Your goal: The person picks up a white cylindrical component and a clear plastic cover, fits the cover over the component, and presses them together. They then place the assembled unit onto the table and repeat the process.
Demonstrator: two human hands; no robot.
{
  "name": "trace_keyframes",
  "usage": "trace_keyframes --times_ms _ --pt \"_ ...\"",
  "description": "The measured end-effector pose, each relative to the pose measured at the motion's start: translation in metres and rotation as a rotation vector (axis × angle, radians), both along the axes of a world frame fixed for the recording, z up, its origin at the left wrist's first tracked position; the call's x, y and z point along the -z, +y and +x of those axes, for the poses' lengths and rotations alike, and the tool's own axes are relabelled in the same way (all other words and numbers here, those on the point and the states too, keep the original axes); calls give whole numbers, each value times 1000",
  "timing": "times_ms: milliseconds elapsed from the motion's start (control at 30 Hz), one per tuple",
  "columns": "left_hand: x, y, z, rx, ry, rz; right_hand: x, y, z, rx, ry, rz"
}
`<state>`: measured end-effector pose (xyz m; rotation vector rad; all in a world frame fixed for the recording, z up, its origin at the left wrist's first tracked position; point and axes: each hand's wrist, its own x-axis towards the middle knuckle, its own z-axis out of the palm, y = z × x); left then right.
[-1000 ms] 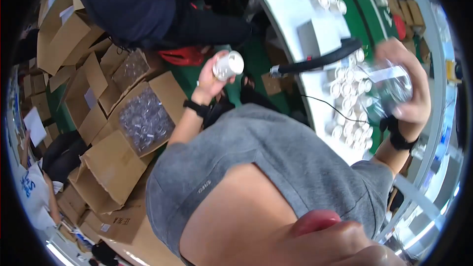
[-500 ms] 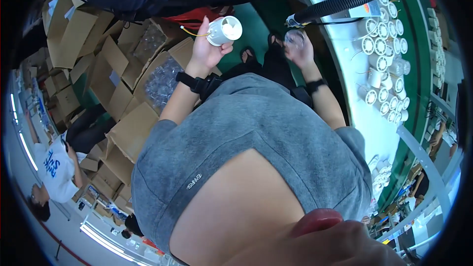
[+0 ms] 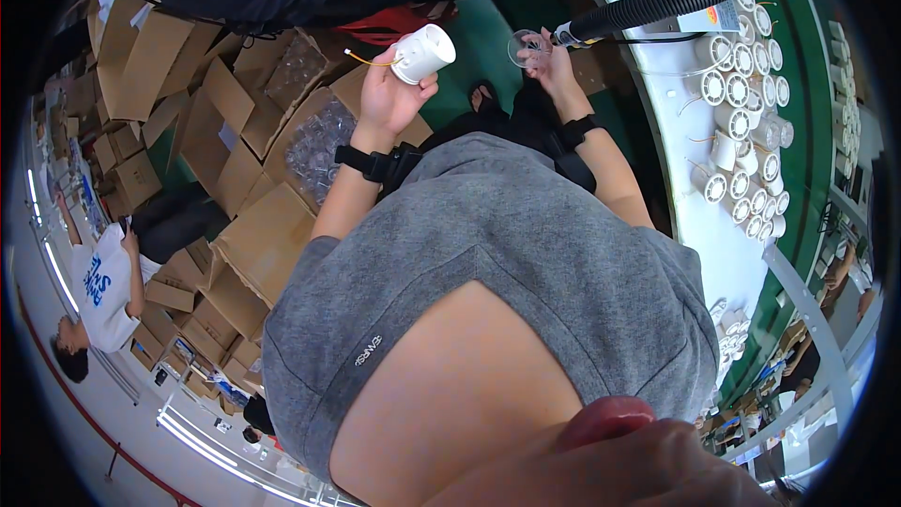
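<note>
Open brown cardboard boxes (image 3: pixel 235 150) crowd the green floor on your left, while a long white surface (image 3: pixel 694 216) on your right carries rows of small white cylindrical housings (image 3: pixel 741 113), with a black corrugated hose (image 3: pixel 657 2) reaching over it. Your left hand (image 3: pixel 389 99) is raised in front of you, forearm angled up, fingers clasped around a white cylindrical plastic housing (image 3: pixel 424 53) with a yellow wire trailing from it. Your right hand (image 3: pixel 549 61) is lifted near the hose's tip, fingers pinching a small clear round plastic cover (image 3: pixel 524 47), well apart from the housing.
</note>
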<state>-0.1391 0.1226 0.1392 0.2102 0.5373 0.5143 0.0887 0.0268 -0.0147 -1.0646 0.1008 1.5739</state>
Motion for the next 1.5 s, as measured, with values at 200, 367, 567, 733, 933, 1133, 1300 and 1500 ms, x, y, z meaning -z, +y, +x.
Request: trace_keyframes --times_ms 200,367,567,733,933,1133,1300,1500 --pt "1 0 13 86 -19 105 -4 -20 0 26 -454 -79" --pt "4 -1 20 182 89 310 -26 -51 16 -45 -754 -21" --pt "-7 -15 39 209 324 489 -159 -68 5 -110 -475 254" --pt "-9 -23 48 280 493 724 -241 -52 -32 -70 -1024 342" --pt "-15 -31 42 301 676 935 -258 -36 -51 -366 -1789 486" --pt "-31 -33 24 153 305 681 -250 -33 -43 -477 -1481 305" --pt "-49 -38 17 177 133 598 -240 -37 -43 -368 -762 340" --pt "-55 -43 20 284 136 650 -246 -45 -55 -431 -769 419"
